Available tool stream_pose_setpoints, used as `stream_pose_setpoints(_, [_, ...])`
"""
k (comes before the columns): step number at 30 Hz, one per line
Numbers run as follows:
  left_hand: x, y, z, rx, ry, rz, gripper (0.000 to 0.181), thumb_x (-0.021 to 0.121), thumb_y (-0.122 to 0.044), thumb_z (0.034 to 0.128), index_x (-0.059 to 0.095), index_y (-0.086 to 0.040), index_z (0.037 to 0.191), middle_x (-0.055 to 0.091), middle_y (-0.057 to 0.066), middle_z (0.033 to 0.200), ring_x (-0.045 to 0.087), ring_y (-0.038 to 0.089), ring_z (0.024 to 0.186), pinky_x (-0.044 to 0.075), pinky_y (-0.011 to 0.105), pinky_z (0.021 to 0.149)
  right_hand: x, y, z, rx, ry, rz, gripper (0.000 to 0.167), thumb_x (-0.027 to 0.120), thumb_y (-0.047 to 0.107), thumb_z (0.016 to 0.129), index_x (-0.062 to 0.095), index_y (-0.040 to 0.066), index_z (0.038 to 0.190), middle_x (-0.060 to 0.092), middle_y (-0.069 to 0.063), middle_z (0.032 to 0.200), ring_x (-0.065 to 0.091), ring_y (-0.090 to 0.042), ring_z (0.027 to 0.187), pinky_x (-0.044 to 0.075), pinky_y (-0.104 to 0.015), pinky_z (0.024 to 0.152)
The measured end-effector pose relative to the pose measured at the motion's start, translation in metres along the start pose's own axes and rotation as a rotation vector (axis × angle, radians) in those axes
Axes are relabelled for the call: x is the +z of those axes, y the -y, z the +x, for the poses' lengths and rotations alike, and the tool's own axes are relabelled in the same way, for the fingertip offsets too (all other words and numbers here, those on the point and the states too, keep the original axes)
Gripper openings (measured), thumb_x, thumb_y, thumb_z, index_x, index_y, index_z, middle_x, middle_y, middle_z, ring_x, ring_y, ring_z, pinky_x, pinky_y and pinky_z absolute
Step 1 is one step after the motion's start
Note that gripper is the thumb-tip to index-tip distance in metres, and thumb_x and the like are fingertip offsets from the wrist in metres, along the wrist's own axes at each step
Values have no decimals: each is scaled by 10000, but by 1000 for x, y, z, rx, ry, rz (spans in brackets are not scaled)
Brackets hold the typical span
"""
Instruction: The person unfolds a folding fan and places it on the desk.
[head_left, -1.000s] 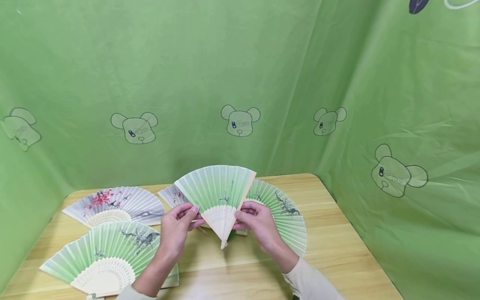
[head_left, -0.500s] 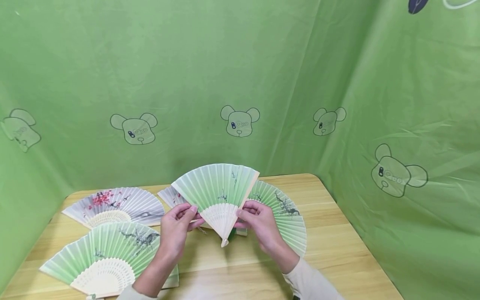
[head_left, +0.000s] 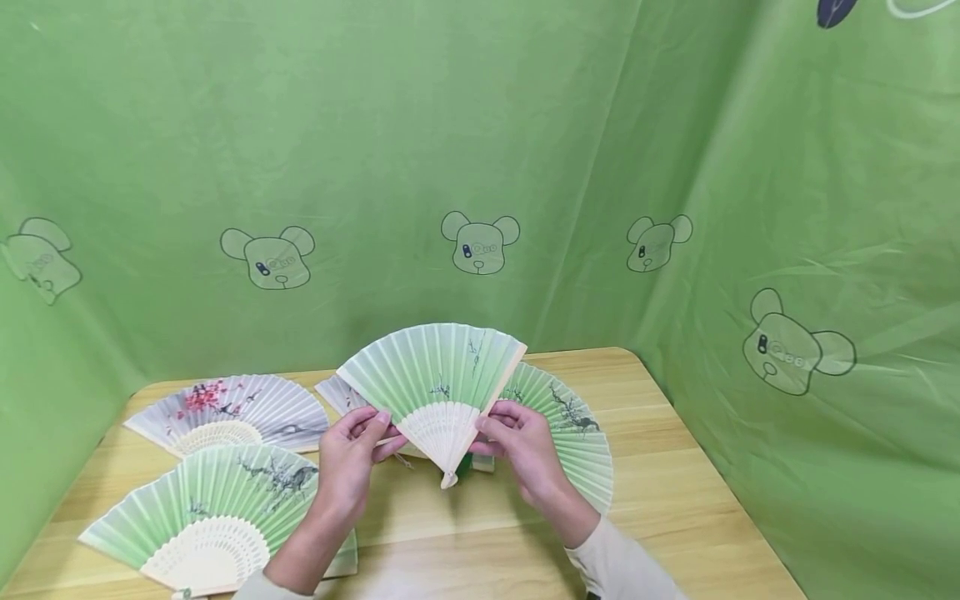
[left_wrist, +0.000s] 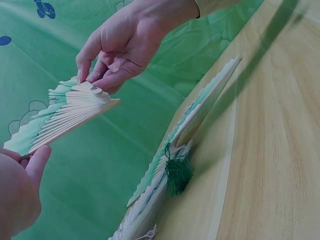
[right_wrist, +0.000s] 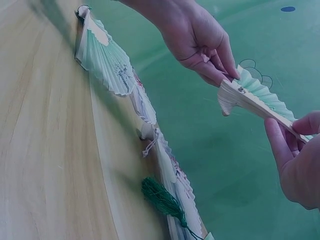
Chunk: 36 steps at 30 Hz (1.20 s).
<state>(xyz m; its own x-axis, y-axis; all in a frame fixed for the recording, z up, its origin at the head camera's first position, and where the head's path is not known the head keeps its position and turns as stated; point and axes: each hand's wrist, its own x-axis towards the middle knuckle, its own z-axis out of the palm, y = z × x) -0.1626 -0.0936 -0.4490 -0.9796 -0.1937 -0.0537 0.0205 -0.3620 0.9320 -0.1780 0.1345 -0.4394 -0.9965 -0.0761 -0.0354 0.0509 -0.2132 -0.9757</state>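
Observation:
Above the table, a green folding fan (head_left: 431, 367) is partly spread, its pale ribs meeting at the pivot below. My left hand (head_left: 351, 457) pinches its left edge between thumb and fingers. On the opposite side, my right hand (head_left: 531, 454) grips the outer rib with the thumb in front. Seen in the left wrist view, the held fan (left_wrist: 65, 117) has its ribs fanned out from the pivot. The right wrist view shows the right hand (right_wrist: 302, 167) pinching the pale outer stick.
On the wooden table (head_left: 645, 533) lie an open green fan (head_left: 217, 500) at front left and a grey fan with red blossoms (head_left: 232, 404) behind it. Another green fan (head_left: 581, 450) lies right, beside a partly hidden grey one (head_left: 337, 390). A dark green tassel (right_wrist: 162, 197) hangs there. Green cloth walls surround the table.
The held fan has spread wider: its left edge has shifted left and its right edge right, and more of the printed branch shows. Its pivot has risen slightly. Both hands keep their hold.

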Motion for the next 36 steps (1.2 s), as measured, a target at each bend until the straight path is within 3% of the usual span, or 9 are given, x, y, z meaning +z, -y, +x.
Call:
stream_pose_setpoints(11, [0,1,2,4,-31,-70,141,596,39,1003,550,68,1133,697,-9,855,729,169,830,702,358,854,-1,-1,0,5,-30,107,237,652,-85,902,604,-146,1125,723,-70,870,747,-185,749,710,-309,743])
stream_pose_setpoints(24, [0,0,2,-15,-39,-117,142,596,48,996,520,22,1114,712,-16,869,729,156,816,704,358,848,0,-1,-2,9,-85,153,167,640,-105,902,610,-101,1065,722,-66,841,752,-178,754,709,-306,750])
stream_pose_setpoints(36, [-2,0,2,-26,-36,-162,123,582,40,1004,494,-14,1072,675,-10,868,719,159,806,700,346,858,0,-1,-1,11,-101,172,224,644,-111,902,595,-138,1119,745,-102,899,761,-197,805,706,-324,786])
